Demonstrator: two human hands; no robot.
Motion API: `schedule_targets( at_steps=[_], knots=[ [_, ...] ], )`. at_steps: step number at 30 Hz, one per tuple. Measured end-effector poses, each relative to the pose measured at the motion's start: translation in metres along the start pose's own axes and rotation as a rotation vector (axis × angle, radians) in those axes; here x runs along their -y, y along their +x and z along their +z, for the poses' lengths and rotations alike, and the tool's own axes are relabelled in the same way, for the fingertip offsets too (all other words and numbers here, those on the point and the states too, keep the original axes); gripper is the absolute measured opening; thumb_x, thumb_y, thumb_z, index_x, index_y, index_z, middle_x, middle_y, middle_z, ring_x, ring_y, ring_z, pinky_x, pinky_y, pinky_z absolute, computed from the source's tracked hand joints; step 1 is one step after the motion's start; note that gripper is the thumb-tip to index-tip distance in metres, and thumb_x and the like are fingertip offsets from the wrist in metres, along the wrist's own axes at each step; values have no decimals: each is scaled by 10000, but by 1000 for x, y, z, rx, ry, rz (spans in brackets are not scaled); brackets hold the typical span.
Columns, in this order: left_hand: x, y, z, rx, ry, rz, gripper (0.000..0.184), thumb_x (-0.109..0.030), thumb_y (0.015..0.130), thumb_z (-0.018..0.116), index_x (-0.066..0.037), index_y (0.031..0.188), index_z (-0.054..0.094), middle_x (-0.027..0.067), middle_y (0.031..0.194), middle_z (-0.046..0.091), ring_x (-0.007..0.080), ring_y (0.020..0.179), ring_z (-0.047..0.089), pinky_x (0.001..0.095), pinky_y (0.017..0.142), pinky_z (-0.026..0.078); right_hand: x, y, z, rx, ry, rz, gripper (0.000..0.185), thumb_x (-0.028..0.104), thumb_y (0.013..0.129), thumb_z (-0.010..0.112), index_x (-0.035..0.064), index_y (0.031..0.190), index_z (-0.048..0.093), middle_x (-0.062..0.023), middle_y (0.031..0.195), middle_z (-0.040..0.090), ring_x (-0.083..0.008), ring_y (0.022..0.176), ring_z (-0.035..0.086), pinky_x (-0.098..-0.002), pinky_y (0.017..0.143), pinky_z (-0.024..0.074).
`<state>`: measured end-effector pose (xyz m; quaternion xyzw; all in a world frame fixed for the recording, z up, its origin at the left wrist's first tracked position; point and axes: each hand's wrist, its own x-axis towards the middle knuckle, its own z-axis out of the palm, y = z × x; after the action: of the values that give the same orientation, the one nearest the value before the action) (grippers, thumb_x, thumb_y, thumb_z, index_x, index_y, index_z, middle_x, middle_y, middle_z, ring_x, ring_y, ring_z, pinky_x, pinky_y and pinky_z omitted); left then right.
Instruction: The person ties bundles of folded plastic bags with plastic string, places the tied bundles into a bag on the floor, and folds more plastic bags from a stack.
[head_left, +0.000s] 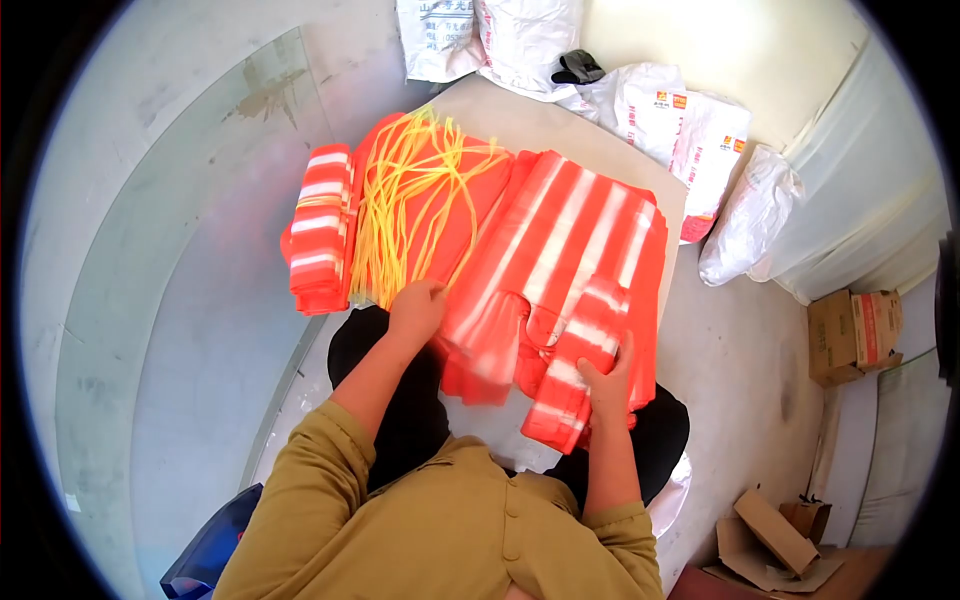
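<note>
Along the left edge of the table lies a stack of fabric bundles; right of it, ties lie on fabric; a fabric pile reaches toward the right edge. Sacks stand behind.

White sacks and cardboard boxes edge the pale grey floor.

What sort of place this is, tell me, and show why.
Probably a packing workshop or storeroom: folded red-and-white material and yellow strips lie together, with white sacks and a cardboard box nearby.
</note>
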<state>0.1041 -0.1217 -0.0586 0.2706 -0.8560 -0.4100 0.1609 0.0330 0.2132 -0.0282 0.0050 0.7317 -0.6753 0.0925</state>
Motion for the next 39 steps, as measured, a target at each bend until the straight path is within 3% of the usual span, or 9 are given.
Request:
schedule_targets(
  at_steps=[7, 11, 13, 15, 19, 23, 26, 35, 39],
  knots=[
    [-67, -21, 8, 51, -247, 168, 227, -204, 960, 673, -25, 1073, 756, 163, 983, 758, 318, 869, 726, 397, 799, 566, 37, -8, -4, 54, 644, 195, 856, 11, 950, 642, 108, 1671, 192, -166, 1529, 474, -315, 1320, 560, -439, 1038, 538],
    [-104, -68, 53, 439, -145, 366, 232, -190, 1012, 655, -20, 1151, 729, 66, 935, 741, 201, 843, 699, 359, 770, 555, 41, -11, 8, 61, 737, 174, 863, 65, 958, 643, 141, 1680, 177, -145, 1546, 446, -311, 1335, 539, -444, 1058, 521],
    [-86, -86, 98, 579, -181, 501, 271, -217, 1033, 622, -37, 1222, 693, 64, 1023, 733, 205, 904, 699, 361, 818, 559, 44, -14, 12, 77, 743, 169, 874, 68, 959, 642, 158, 1685, 166, -144, 1569, 418, -314, 1354, 519, -441, 1065, 515],
    [-7, -98, 199, 639, -631, 297, 313, -245, 1054, 589, -53, 1292, 657, 62, 1112, 725, 209, 965, 698, 362, 866, 563, 51, -13, 9, 106, 753, 166, 909, 63, 949, 652, 189, 1693, 146, -147, 1598, 380, -315, 1389, 485, -440, 1068, 510],
    [-34, -86, 170, 757, -428, 316, 383, -260, 1073, 554, -44, 1388, 587, 83, 1269, 686, 196, 1135, 665, 357, 969, 548, 40, -1, -10, -34, 610, 160, 955, 34, 911, 684, 155, 1690, 147, -155, 1611, 370, -309, 1393, 481, -431, 1065, 510],
    [-111, -80, 132, 967, -1043, -437, 569, -243, 1040, 595, -40, 1544, 425, 125, 1470, 562, 195, 1273, 610, 365, 1016, 533, 34, 18, -36, -4, 400, 35, 984, -23, 891, 697, 115, 1686, 135, -166, 1583, 417, -292, 1371, 510, -407, 1072, 509],
    [-151, -84, 132, 812, -448, -21, 817, -187, 960, 696, -102, 1645, 259, 190, 1611, 386, 247, 1407, 504, 381, 1055, 513, 26, 34, -46, -20, 277, 9, 957, -37, 905, 687, 90, 1681, 141, -171, 1547, 464, -275, 1343, 536, -392, 1069, 509],
    [-186, -61, 129, 812, -530, -201, 1036, -73, 829, 773, -60, 1672, 171, 250, 1659, 294, 297, 1474, 405, 382, 1109, 447, 38, 56, -125, 162, -550, -25, 604, 272, 1022, 606, 51, 1557, 436, -208, 1368, 648, -332, 1122, 685, -432, 998, 513],
    [-189, -59, 130, 804, -345, -230, 1009, -99, 828, 765, -24, 1662, 201, 241, 1632, 347, 300, 1445, 430, 347, 1121, 424, 41, 50, -150, 163, -983, -133, 353, 166, 972, 655, 44, 1303, 662, -125, 1078, 718, -277, 925, 695, -419, 841, 546]
  ],
)
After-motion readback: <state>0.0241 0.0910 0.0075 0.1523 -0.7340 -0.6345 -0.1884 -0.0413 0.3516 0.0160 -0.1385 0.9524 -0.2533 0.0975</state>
